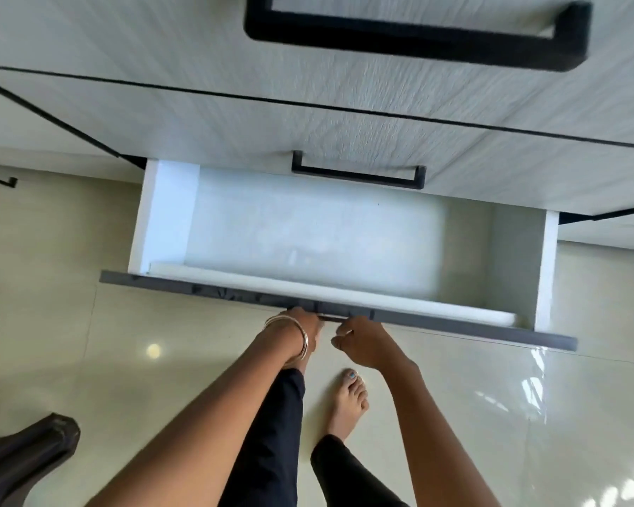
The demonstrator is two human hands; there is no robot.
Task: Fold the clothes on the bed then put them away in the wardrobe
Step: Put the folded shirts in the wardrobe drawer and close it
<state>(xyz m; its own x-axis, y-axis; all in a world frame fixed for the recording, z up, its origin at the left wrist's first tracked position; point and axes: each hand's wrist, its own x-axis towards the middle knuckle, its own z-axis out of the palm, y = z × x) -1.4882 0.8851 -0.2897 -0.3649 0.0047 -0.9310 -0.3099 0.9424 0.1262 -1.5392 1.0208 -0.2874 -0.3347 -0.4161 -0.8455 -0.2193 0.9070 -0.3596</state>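
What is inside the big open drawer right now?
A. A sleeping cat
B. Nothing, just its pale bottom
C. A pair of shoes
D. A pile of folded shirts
B: the open drawer shows only its bare pale bottom, with no clothes in it, while the left hand and right hand both hold the handle on its front.

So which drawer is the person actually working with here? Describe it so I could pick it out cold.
Start at the pale wood-grain wardrobe front with black handles. The bottom drawer, nearest the glossy tiled floor, is the one. Unlike the closed drawers above it, it is pulled out, showing a white, empty interior, and both the left hand and right hand grip its handle.
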